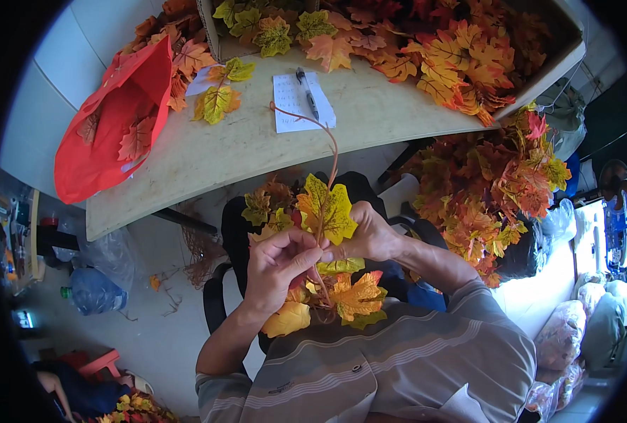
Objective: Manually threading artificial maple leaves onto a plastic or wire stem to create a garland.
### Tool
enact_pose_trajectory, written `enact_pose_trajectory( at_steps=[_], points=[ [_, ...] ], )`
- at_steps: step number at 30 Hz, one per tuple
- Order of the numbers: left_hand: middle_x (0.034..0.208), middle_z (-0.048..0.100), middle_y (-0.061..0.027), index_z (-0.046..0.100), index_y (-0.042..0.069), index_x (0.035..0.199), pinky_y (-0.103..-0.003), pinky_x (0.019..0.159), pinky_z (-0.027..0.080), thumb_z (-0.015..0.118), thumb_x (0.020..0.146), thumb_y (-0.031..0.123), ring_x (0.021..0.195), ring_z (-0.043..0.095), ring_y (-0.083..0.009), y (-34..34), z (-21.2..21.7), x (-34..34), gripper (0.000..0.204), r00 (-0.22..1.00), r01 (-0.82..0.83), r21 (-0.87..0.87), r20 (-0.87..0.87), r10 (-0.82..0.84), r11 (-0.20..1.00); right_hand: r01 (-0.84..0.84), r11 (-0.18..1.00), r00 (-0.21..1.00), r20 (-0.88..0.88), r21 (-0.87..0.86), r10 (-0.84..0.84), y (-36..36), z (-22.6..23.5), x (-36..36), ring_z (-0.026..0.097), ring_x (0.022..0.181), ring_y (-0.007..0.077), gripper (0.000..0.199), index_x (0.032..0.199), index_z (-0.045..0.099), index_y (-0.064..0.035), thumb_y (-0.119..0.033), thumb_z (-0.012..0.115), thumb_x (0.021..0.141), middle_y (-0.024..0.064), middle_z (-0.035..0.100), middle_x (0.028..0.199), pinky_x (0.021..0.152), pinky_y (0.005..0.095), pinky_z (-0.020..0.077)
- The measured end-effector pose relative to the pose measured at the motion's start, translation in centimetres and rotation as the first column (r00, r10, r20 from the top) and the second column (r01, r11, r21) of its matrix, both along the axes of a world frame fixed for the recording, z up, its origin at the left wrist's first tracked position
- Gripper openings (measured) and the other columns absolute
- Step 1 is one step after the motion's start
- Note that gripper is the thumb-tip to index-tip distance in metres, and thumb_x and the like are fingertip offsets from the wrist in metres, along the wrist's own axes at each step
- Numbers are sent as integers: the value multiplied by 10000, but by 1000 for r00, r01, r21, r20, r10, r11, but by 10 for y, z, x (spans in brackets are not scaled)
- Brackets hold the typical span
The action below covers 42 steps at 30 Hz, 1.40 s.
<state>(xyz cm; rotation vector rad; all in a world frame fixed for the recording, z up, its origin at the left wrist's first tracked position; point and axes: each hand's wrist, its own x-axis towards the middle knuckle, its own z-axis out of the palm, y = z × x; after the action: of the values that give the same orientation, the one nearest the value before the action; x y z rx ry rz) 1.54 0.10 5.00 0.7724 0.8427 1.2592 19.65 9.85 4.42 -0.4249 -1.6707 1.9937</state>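
Observation:
Over my lap I hold an artificial leaf garland, its brown stem curving up past the table's edge. Yellow-green leaves stand just above my fingers, and orange and yellow leaves hang below against my shirt. My left hand pinches the stem between thumb and fingers. Close against it, my right hand is closed on the same stem, near the base of a yellow-green leaf. Where the two sets of fingertips meet, the exact join is hidden.
On the table lie a paper sheet with a pen, a red bag and heaps of orange leaves. More leaf garlands hang at the right. A blue water jug stands on the floor; another person is at lower left.

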Motion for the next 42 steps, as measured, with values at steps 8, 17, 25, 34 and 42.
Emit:
enact_pose_trajectory(
  at_steps=[8,17,25,34,42],
  points=[
    [943,661,-120,586,-35,980,-204,619,529,618,884,7,752,621,-82,-1,0,1,109,997,-77,66,11,77,995,43,998,999,-26,-39,-44,-5,3,-8,605,828,73,149,917,700,0,-7,751,777,37,689,891,764,246,506],
    [770,612,-39,619,-27,877,-203,568,478,663,828,-3,642,623,-93,22,1,3,70,767,-228,437,-469,437,870,210,978,977,26,3,-210,-14,-11,-20,583,748,45,99,920,670,18,-22,689,832,14,674,838,679,211,494],
    [728,609,-9,637,-52,876,-182,544,439,638,840,-12,618,563,-36,14,0,-12,54,599,-293,417,-622,505,861,130,850,981,60,511,-186,-19,-14,-33,627,750,140,94,847,616,13,-19,691,801,69,621,818,630,283,487],
    [883,624,-54,577,-76,1015,-193,712,477,602,855,-56,772,588,-73,-13,-12,-32,163,665,-420,542,-362,653,728,313,566,942,-172,762,-289,-19,-6,-54,594,719,310,119,809,602,-12,-45,689,735,107,561,788,596,384,474],
    [1108,608,-109,525,-35,1152,-322,865,495,513,907,102,957,617,-181,-10,-23,-39,281,811,-502,428,-70,581,752,299,473,946,-192,829,-261,-22,-2,-60,604,731,297,142,850,623,-13,-70,695,743,99,581,825,610,374,495]
  ],
)
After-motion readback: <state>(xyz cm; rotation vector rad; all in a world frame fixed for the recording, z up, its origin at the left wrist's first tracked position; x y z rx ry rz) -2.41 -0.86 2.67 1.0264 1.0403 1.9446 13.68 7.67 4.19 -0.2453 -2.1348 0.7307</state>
